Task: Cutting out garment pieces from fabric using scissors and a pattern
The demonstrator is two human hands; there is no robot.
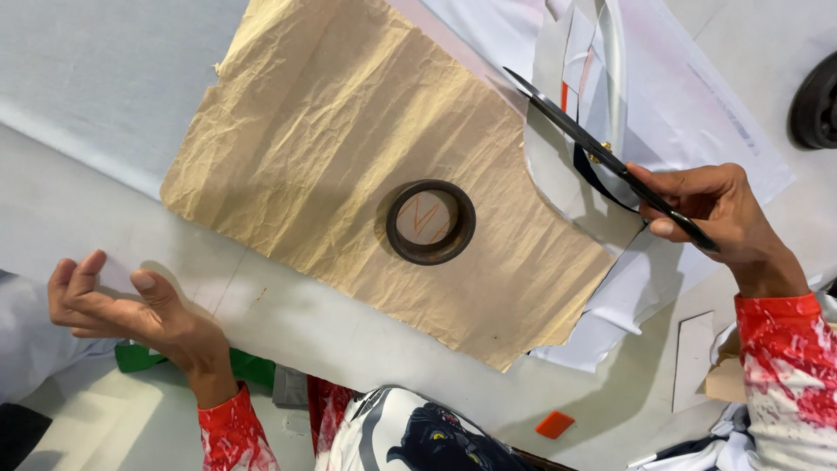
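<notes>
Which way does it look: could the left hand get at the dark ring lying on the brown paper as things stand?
Probably yes: the left hand is empty, and only bare brown paper lies between it and the dark ring.

scissors (602, 155) | black, long blades open | held tilted over white fabric (697, 113)

tan crinkled paper (349, 139), dark brown ring (431, 221), black scissors (602, 157), red-and-white spattered sleeves (789, 366)
</notes>
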